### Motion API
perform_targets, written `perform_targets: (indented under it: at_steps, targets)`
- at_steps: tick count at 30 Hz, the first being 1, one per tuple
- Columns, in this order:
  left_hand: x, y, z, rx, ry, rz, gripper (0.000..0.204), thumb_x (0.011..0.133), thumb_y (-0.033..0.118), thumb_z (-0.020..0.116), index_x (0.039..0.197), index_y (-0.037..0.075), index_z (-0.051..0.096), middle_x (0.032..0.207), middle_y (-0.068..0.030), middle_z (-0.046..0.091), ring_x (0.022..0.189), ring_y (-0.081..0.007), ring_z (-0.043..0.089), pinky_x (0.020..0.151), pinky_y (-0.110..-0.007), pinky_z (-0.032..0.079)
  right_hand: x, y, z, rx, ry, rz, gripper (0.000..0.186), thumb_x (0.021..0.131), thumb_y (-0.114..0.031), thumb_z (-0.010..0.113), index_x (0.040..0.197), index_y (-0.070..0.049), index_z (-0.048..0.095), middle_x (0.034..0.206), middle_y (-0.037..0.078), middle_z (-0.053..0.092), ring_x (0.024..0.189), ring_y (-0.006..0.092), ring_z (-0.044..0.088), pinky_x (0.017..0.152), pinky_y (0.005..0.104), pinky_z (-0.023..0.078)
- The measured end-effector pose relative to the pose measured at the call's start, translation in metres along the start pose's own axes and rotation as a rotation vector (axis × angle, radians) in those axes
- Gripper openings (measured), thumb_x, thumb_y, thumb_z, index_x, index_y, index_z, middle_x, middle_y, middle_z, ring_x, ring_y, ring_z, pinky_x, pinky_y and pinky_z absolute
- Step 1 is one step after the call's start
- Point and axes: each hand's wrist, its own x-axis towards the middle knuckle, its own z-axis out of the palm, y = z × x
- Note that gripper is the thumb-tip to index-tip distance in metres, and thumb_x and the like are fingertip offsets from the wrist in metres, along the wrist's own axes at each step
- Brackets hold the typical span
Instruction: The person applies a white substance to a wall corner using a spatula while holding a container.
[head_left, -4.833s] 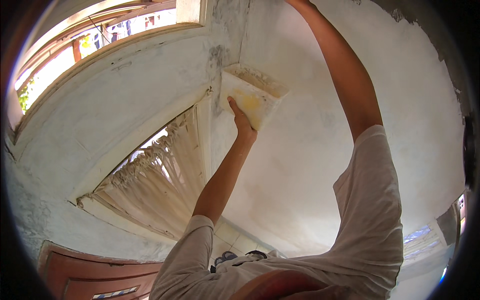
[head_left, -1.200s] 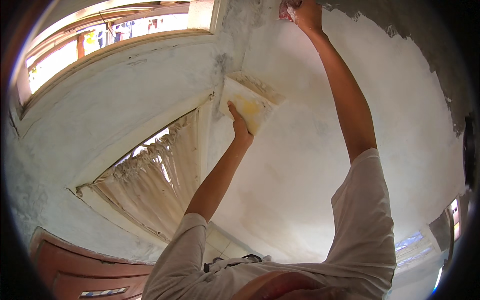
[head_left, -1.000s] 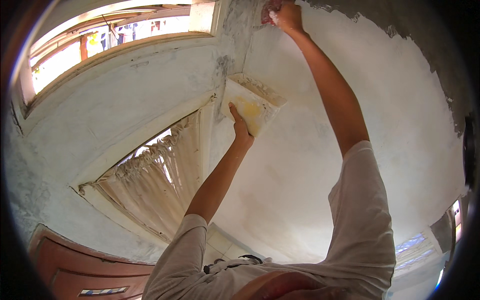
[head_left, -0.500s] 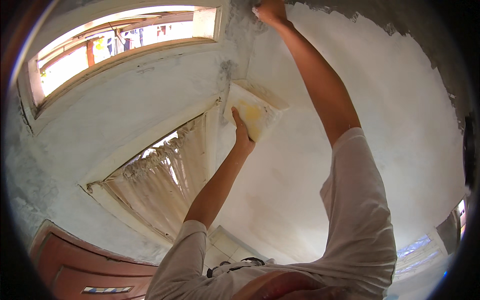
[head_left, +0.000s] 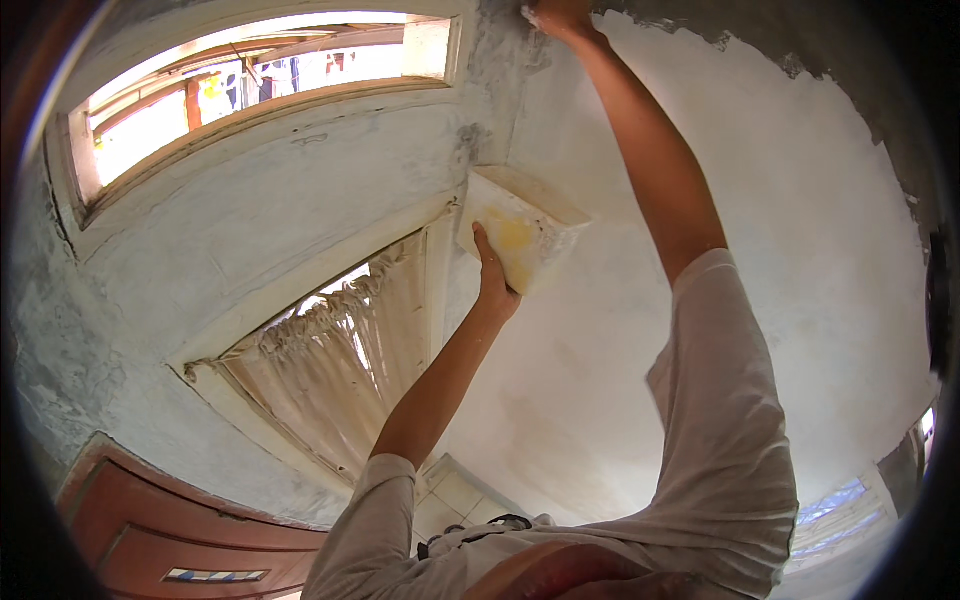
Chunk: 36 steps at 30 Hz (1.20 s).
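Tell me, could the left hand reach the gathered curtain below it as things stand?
Probably not at once: the left hand is pressed under the whitish tray with the yellow patch, holding it up. The curtain hangs beside the forearm with nothing between, so the path looks free once the tray is let go.

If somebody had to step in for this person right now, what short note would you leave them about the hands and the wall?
Left hand: raised, holding from below the flat white board with a yellow patch, kept close to the wall.
Right hand: stretched to the top of the frame, pressed against the upper edge of the pale plastered wall; whatever it holds is cut off, so I cannot tell.
Done: most of the wall looks smooth and whitish.
Left: a rough dark grey strip along the top right appears uncovered.
Nearby: curtained window to the left, with a transom window above it.
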Motion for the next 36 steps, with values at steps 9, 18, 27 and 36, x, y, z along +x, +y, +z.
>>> perform_targets:
  at_steps: [9,18,27,36]
  targets:
    - [-0.01,0.033,-0.017,0.086,0.039,0.011,0.088,0.097,0.079,0.033,0.159,0.016,0.03,0.156,-0.0062,0.044,0.145,-0.0236,0.042,0.121,-0.041,0.038,-0.009,-0.009,-0.06,0.7,-0.356,0.391,0.021,0.075,-0.018,0.069,0.08,0.003,0.072,0.081,0.023,0.072,0.08,0.0394,0.072,0.069,0.0499,0.054]
    - [-0.002,0.011,-0.007,0.064,-0.009,0.011,0.094,0.095,0.082,0.036,0.16,0.015,0.027,0.158,-0.0069,0.041,0.145,-0.0233,0.042,0.12,-0.039,0.039,-0.02,0.0,0.002,0.041,-0.277,-0.064,0.022,0.077,-0.017,0.066,0.08,0.003,0.072,0.083,0.023,0.073,0.08,0.0412,0.07,0.073,0.0497,0.053]
    - [-0.004,0.019,-0.009,0.085,0.039,-0.047,0.095,0.095,0.083,0.034,0.161,0.015,0.026,0.159,-0.0065,0.039,0.146,-0.0232,0.041,0.12,-0.039,0.038,-0.042,0.003,-0.053,0.06,-0.267,-0.018,0.02,0.082,-0.016,0.065,0.08,0.003,0.07,0.084,0.024,0.073,0.079,0.0428,0.069,0.067,0.0459,0.054]
    - [-0.01,0.021,-0.006,0.084,0.05,0.012,0.09,0.097,0.08,0.031,0.159,0.015,0.03,0.157,-0.0069,0.042,0.144,-0.0235,0.043,0.117,-0.04,0.041,-0.065,-0.032,-0.068,0.2,-0.255,0.244,0.022,0.086,-0.019,0.068,0.089,0.001,0.073,0.085,0.023,0.074,0.087,0.0385,0.074,0.076,0.0452,0.058]
